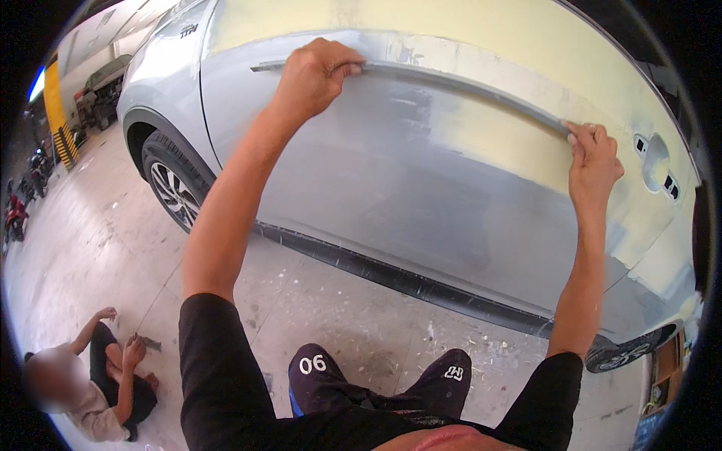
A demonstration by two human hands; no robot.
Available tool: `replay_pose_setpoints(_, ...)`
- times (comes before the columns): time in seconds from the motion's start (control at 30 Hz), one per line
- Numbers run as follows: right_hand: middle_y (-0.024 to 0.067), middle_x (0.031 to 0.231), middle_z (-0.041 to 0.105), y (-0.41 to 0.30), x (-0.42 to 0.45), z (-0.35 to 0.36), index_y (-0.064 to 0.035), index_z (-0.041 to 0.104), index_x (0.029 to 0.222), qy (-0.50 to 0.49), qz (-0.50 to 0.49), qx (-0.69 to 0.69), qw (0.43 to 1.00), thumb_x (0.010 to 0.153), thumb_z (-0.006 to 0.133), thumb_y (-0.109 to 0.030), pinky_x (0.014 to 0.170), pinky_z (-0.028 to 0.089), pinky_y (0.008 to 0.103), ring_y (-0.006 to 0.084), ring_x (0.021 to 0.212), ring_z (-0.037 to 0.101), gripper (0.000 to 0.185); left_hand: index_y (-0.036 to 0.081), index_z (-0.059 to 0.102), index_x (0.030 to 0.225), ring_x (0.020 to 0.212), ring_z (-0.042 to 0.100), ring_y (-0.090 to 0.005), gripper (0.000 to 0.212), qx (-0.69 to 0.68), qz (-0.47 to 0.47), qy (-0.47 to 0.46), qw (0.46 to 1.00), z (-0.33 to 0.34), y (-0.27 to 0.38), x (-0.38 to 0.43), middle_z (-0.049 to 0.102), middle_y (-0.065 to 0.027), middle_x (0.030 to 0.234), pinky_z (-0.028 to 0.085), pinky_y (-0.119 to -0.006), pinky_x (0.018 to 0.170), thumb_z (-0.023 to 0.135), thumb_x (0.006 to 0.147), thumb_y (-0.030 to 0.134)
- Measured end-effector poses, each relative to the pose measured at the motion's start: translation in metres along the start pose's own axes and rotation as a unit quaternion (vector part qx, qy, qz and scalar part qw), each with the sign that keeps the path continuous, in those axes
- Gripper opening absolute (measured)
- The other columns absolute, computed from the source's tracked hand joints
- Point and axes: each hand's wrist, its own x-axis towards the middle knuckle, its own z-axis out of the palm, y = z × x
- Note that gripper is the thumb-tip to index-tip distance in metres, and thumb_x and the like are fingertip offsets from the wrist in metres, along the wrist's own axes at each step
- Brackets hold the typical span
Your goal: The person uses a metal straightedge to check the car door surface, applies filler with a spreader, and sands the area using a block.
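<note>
A long, thin grey strip (pixel 462 80) lies along the upper part of a car door (pixel 395 163), its material unclear. My left hand (pixel 318 76) pinches it between thumb and fingers, and the strip's far left end sticks out past that hand. Near the strip's right end, my right hand (pixel 595 152) grips it with thumb and fingertips. The door panel is patchy, with grey, pale yellow and whitish areas of filler or primer. To the right of my right hand is a door handle recess (pixel 656 163) with the handle off.
A front wheel (pixel 172 183) and a black sill (pixel 395 276) border the door. On the speckled floor (pixel 350 315) at lower left, a person (pixel 101 383) sits holding a flat tool (pixel 149 342). Motorcycles (pixel 34 175) stand beyond, near a yellow-and-black pillar (pixel 59 113).
</note>
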Motion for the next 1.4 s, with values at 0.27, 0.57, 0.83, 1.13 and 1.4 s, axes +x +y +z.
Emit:
replay_pose_setpoints(0.27, -0.0057, 0.096, 0.055, 0.005, -0.007, 0.004, -0.0299, 0.070, 0.103, 0.055, -0.027, 0.008, 0.998, 0.084, 0.062, -0.011, 0.084, 0.030, 0.0406, 0.0155, 0.095, 0.050, 0.027, 0.006, 0.069, 0.082, 0.078, 0.059, -0.0251, 0.012, -0.006, 0.037, 0.053, 0.998, 0.010, 0.009, -0.011, 0.068, -0.0042, 0.083, 0.049, -0.034, 0.068, 0.067, 0.072, -0.001)
replay_pose_setpoints(0.57, -0.0056, 0.098, 0.056, -0.001, 0.019, 0.033, -0.0355, 0.069, 0.105, 0.200, -0.071, -0.014, 0.977, 0.080, 0.065, -0.013, 0.083, 0.030, 0.0405, 0.0165, 0.094, 0.050, 0.034, 0.008, 0.070, 0.087, 0.085, 0.060, -0.0220, 0.019, 0.077, 0.065, 0.134, 0.986, 0.018, -0.011, 0.005, 0.068, -0.0018, 0.088, 0.051, -0.031, 0.072, 0.067, 0.073, -0.004)
replay_pose_setpoints(0.83, -0.0079, 0.094, 0.056, 0.029, 0.018, 0.011, -0.0344, 0.069, 0.103, 0.146, -0.051, 0.004, 0.988, 0.085, 0.062, -0.017, 0.081, 0.031, 0.0401, 0.0152, 0.091, 0.051, 0.026, 0.009, 0.070, 0.089, 0.083, 0.061, -0.0231, 0.015, 0.035, 0.035, 0.082, 0.995, 0.017, 0.010, 0.023, 0.069, -0.0038, 0.090, 0.050, -0.033, 0.072, 0.067, 0.076, 0.001)
replay_pose_setpoints(1.13, -0.0064, 0.089, 0.054, 0.023, 0.019, -0.004, -0.0270, 0.069, 0.100, 0.029, -0.008, -0.013, 0.999, 0.087, 0.059, -0.016, 0.080, 0.031, 0.0402, 0.0160, 0.091, 0.050, 0.020, 0.008, 0.070, 0.090, 0.080, 0.061, -0.0247, 0.013, 0.013, -0.070, -0.027, 0.997, 0.007, 0.017, 0.026, 0.068, -0.0067, 0.086, 0.049, -0.035, 0.070, 0.069, 0.077, 0.007)
replay_pose_setpoints(1.4, -0.0078, 0.091, 0.055, 0.022, 0.027, -0.003, -0.0316, 0.070, 0.103, 0.119, -0.049, 0.000, 0.992, 0.086, 0.061, -0.017, 0.081, 0.030, 0.0395, 0.0151, 0.091, 0.050, 0.024, 0.009, 0.070, 0.088, 0.083, 0.061, -0.0224, 0.013, 0.011, 0.021, 0.055, 0.998, 0.009, 0.009, 0.029, 0.069, -0.0029, 0.088, 0.051, -0.033, 0.071, 0.067, 0.077, 0.003)
